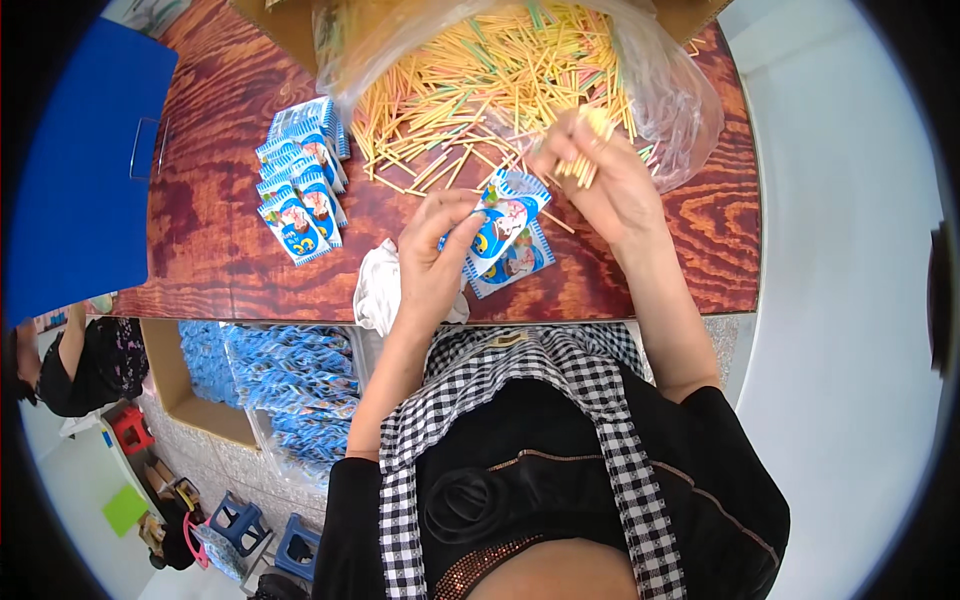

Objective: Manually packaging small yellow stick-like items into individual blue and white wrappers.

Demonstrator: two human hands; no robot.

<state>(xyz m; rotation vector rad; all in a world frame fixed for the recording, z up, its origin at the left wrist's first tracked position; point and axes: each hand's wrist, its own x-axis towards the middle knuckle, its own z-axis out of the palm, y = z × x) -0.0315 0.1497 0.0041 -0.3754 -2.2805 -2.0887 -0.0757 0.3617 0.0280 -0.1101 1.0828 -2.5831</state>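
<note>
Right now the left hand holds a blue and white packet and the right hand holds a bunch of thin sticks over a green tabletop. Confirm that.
Not quite: the tabletop is reddish-brown wood grain, not green, as the head view shows. The rest stands: the left hand holds a blue and white packet, and the right hand holds a bunch of thin sticks.

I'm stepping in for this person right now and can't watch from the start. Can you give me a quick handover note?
Left hand: holds a blue printed packet above the table.
Right hand: pinches a small bunch of sticks at the mouth of the clear bag.
Loose coloured sticks spill from the bag onto the wooden table.
Done: row of packets laid at left.
Left: more packets under the hands; box of packets below the table.
</note>
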